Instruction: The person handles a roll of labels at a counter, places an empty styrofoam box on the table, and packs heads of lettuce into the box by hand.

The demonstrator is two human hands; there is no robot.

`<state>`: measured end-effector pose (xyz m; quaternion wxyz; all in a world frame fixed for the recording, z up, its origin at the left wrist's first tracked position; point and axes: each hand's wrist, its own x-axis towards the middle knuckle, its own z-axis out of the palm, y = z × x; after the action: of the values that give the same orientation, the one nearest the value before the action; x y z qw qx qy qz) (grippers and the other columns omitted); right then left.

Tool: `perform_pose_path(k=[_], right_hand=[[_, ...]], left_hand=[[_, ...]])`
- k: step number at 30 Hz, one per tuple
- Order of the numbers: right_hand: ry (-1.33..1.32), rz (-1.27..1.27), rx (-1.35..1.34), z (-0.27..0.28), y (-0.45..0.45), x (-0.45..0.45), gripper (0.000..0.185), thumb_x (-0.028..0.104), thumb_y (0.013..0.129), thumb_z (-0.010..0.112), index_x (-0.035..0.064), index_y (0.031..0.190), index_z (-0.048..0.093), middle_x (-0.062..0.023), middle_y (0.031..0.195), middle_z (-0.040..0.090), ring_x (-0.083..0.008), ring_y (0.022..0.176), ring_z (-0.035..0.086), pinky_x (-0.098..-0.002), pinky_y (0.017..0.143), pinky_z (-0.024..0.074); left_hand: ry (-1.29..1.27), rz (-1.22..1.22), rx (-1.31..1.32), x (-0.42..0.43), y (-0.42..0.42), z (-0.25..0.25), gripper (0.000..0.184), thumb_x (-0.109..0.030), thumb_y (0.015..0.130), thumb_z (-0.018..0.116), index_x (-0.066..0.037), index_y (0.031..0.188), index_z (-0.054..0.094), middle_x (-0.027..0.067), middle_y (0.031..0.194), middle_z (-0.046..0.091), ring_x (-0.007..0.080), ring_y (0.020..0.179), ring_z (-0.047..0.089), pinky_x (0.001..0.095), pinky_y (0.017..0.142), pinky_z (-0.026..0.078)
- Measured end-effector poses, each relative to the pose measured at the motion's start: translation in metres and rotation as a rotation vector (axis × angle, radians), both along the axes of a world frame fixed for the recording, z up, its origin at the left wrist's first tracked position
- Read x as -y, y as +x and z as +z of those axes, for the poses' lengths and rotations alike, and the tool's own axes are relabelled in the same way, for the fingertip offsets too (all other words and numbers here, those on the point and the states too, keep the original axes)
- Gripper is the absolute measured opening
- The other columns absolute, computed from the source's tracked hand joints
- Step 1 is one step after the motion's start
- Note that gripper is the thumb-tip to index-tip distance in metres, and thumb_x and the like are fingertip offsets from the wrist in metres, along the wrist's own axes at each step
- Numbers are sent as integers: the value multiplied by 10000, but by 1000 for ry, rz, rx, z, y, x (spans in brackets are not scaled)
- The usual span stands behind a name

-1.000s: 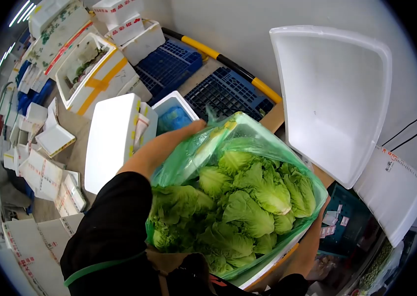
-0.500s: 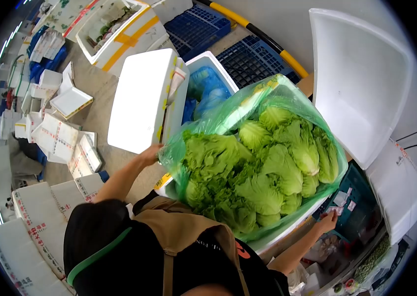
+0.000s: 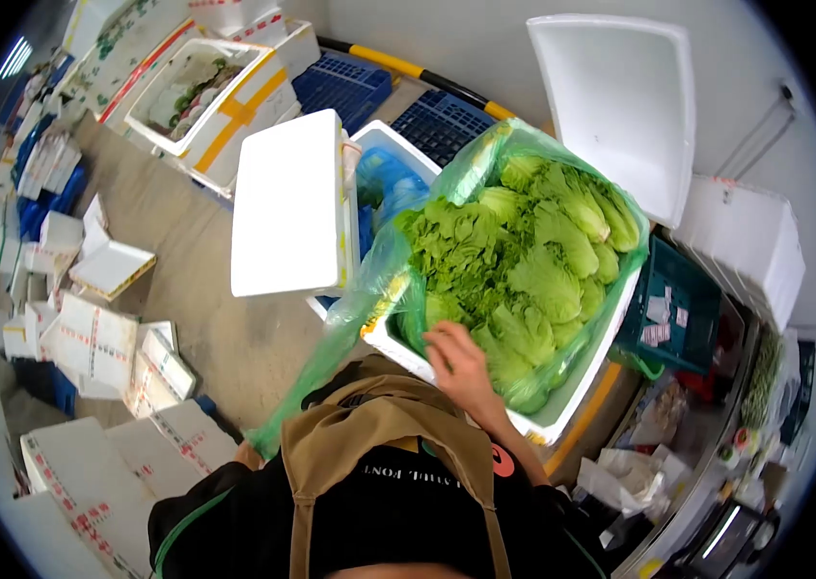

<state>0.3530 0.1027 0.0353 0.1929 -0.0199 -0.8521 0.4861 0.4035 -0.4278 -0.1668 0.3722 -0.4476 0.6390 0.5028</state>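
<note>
Leafy green lettuces [image 3: 553, 251] fill a white foam box [image 3: 567, 420] lined with a green plastic bag [image 3: 384, 265]. A long flap of the bag stretches down to the lower left, where my left hand [image 3: 250, 454] grips its end; that hand is partly hidden by the bag and sleeve. My right hand [image 3: 461, 367] is over the box's near edge, beside the lettuces, with its fingers bent and apart. I see nothing held in it.
A white foam lid [image 3: 287, 207] leans by a box of blue bags [image 3: 394, 179]. An upright white foam box [image 3: 620, 106] stands behind. At the right is a green crate [image 3: 673, 309]; foam boxes [image 3: 90, 338] lie at the left.
My left hand has pulled the bag's flap down to the lower left. My right hand has moved from the box's right side to its near edge. The view has shifted.
</note>
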Motion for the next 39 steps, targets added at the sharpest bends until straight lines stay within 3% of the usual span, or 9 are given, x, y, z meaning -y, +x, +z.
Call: perform_pose_path(k=[9, 13, 20, 21, 23, 27, 29, 32, 39], right_hand=[[677, 494, 28, -85, -47, 165, 722, 206, 719, 749, 99, 1351, 418, -190, 1295, 442, -369, 1276, 368, -535, 1030, 307], [840, 611, 388, -183, -40, 188, 418, 120, 721, 666, 58, 1127, 586, -198, 1098, 577, -335, 1077, 539, -563, 988, 321], [-190, 239, 700, -273, 182, 140, 212, 110, 781, 513, -31, 899, 619, -193, 754, 604, -310, 756, 573, -411, 697, 445], [-547, -49, 791, -197, 208, 142, 161, 106, 803, 504, -11, 810, 614, -129, 672, 572, -263, 662, 539, -375, 686, 436], [-2033, 34, 128, -262, 290, 139, 177, 123, 843, 504, 45, 696, 566, -64, 599, 498, -187, 560, 470, -339, 621, 418], [-1654, -269, 77, -209, 355, 152, 286, 165, 904, 482, 112, 624, 456, 14, 555, 388, -113, 514, 380, -311, 544, 376], [-1283, -517, 376, -185, 364, 167, 351, 163, 928, 471, 132, 592, 374, 42, 538, 335, -86, 504, 325, -300, 519, 342], [-1563, -662, 30, -200, 423, 180, 320, 144, 924, 499, 143, 620, 399, 50, 538, 375, -93, 484, 327, -288, 492, 307], [-1592, -493, 519, -275, 504, 173, 90, 100, 845, 585, 31, 902, 578, -53, 749, 575, -161, 674, 536, -325, 625, 443]], left_hand=[[20, 448, -175, 148, -40, -50, 240, -92, 814, 579, 15, 1027, 603, 113, 913, 604, 232, 814, 603, 394, 663, 512], [48, 578, -286, 166, -69, -68, 253, -83, 811, 578, 14, 1044, 594, 120, 942, 603, 244, 838, 609, 409, 684, 523], [-19, 182, -330, 113, -74, -57, 327, -71, 836, 490, 27, 1147, 513, 133, 985, 578, 274, 840, 598, 429, 659, 517], [7, 13, -368, 91, -72, -57, 328, -72, 836, 484, 33, 1145, 511, 130, 978, 575, 253, 802, 594, 406, 631, 510], [200, -151, -501, 25, -71, -99, 244, -70, 825, 493, 15, 1040, 571, 84, 822, 572, 170, 659, 528, 329, 549, 441], [836, -393, -492, -165, -23, -43, 586, -426, 916, 528, -92, 1373, 376, 105, 1299, 463, 279, 1182, 479, 498, 916, 459], [1305, -371, -311, -240, 5, -2, 567, -463, 917, 505, -82, 1325, 404, 104, 1216, 511, 268, 1124, 518, 515, 897, 467], [838, -476, -264, -302, 63, 25, 416, -340, 907, 525, -53, 1207, 502, 108, 997, 602, 267, 945, 584, 449, 789, 494], [-156, -1073, -1061, -208, 86, -47, 346, -129, 788, 532, 71, 1068, 572, 253, 951, 632, 367, 818, 624, 444, 740, 487]])
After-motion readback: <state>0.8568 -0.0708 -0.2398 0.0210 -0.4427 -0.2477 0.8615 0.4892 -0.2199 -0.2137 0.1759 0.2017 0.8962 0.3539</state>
